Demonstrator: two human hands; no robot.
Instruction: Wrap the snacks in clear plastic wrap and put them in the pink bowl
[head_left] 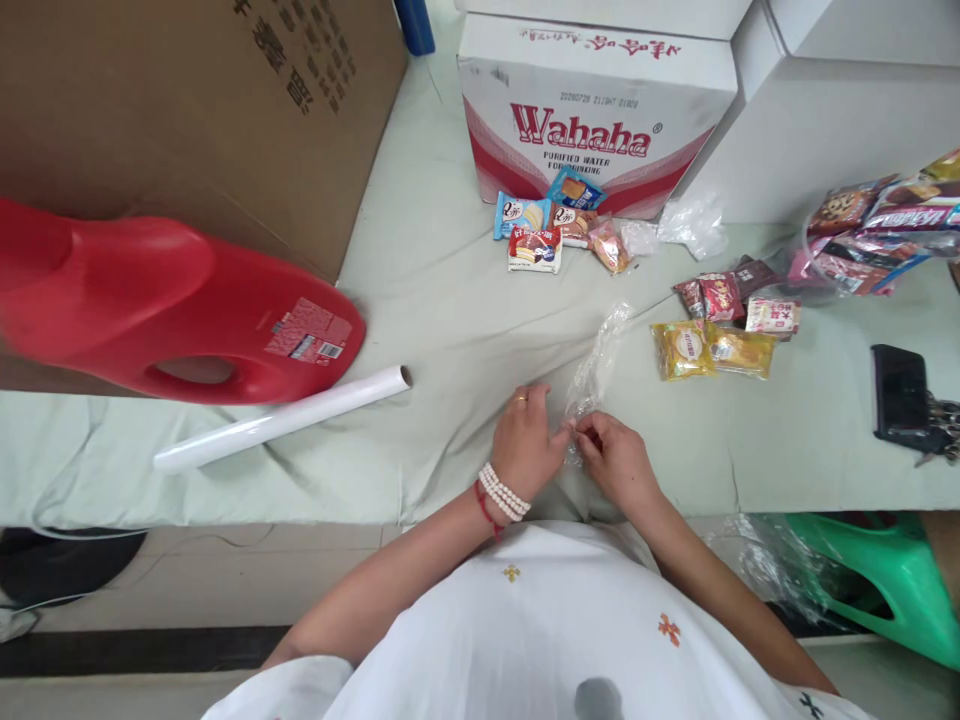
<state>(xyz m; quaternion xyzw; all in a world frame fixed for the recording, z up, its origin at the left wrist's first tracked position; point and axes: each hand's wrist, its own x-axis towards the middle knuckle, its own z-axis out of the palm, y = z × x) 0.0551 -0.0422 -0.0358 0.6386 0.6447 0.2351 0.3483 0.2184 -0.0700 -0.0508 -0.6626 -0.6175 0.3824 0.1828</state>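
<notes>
A crumpled strip of clear plastic film (600,360) lies on the pale green table cover, its near end between my hands. My left hand (525,445), with a ring and a beaded bracelet, is closed with the thumb on the film's edge. Beside it my right hand (619,460) pinches the same film between thumb and fingers. The fingertips of both hands almost meet. Just beyond my right hand lie yellow-wrapped snacks (682,350) and several dark red and brown snack packets (720,296).
A Wahaha water carton (592,120) stands behind more wrapped snacks (534,248). A clear container of snacks (862,240) is at right, near a black phone (900,390) with keys. A red jug (180,310), white roll (285,418) and brown carton (225,120) occupy the left.
</notes>
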